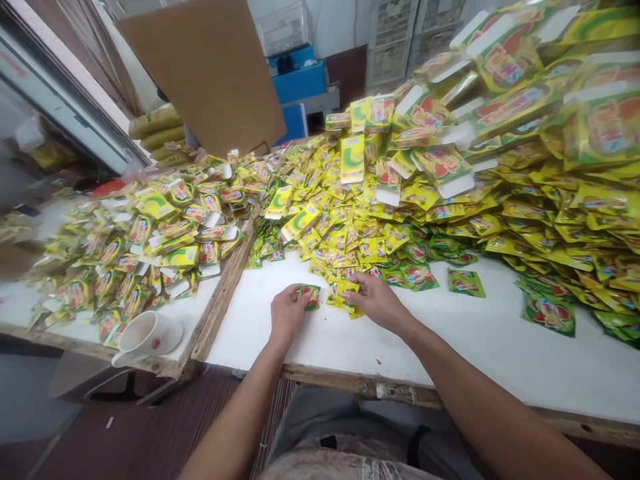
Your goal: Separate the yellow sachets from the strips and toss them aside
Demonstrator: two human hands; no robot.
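My left hand (286,312) rests on the white table (450,347) with its fingers pinched on a small green sachet (311,296). My right hand (376,299) lies just to the right, fingers curled over a small bunch of yellow sachets (344,295) at the near edge of the heap. A great heap of yellow and green sachets (380,220) spreads behind both hands across the table. Larger yellow packets (520,100) are piled high at the right rear.
A second white table (200,307) at the left carries more sachets (145,247) and a white cup on a saucer (145,335) near its front edge. A brown cardboard sheet (210,73) stands at the back. Blue bins (299,79) sit behind it.
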